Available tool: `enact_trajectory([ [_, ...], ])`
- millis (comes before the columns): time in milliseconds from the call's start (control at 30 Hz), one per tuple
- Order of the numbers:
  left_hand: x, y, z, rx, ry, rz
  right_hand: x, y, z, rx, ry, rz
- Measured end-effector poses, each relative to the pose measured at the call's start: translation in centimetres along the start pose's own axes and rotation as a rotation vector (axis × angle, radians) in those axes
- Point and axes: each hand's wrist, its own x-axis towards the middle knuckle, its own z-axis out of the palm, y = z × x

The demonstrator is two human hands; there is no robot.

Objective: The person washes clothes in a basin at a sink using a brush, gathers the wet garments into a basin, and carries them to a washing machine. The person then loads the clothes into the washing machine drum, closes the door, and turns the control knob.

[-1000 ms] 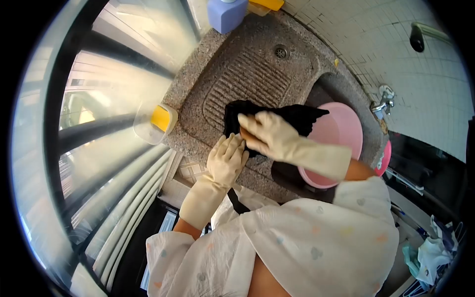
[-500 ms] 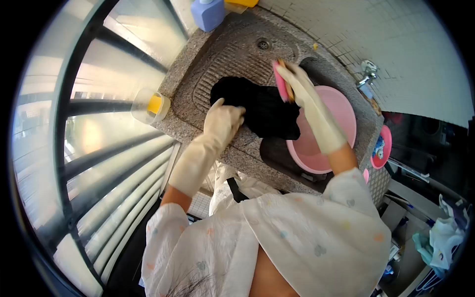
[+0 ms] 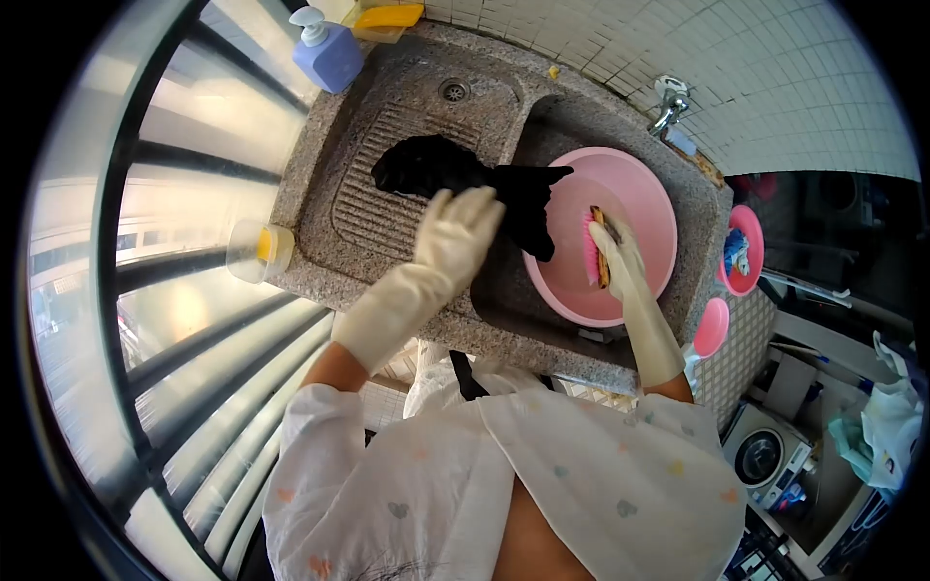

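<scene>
Speckled stone makes up the big sink [image 3: 712, 232], next to a tiled wall [image 3: 765, 126]. A black cloth [image 3: 426, 165] lies partly on the bumpy ridges [image 3: 363, 215], and its other end reaches over the edge of the pink tub [image 3: 669, 232]. A second ago, the brush [image 3: 593, 250] was down on the cloth. Now the right hand [image 3: 623, 256] has carried it over to the tub, with fingers closed around it and its pink side facing the cloth. So no brush touches the cloth right now, and the cloth lies more spread out than before. The left hand [image 3: 457, 237] is by the cloth's near edge, fingers stretched out, holding nothing that shows. It is blurry, so I can't tell if the fingertips press on the cloth
</scene>
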Motion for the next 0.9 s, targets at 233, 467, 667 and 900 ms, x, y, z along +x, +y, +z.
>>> enact_trajectory([
  [233,7.9,2.9,0.4,-0.041,-0.477,0.231,-1.4,-1.3,1.7,-0.069,0.013,-0.032],
  [467,-0.7,-10.7,-7.1,-0.111,0.287,-0.116,0.4,-5.2,3.1,-0.152,-0.048,-0.142],
  [667,-8.3,-8.3,-7.3,-0.015,-0.23,-0.458,4.2,-7.2,9.7,-0.301,-0.037,-0.199],
  [900,-8.6,-10.6,-4.9,-0.315,-0.067,-0.693,8.9,-8.0,20.9,-0.876,0.024,-0.33],
])
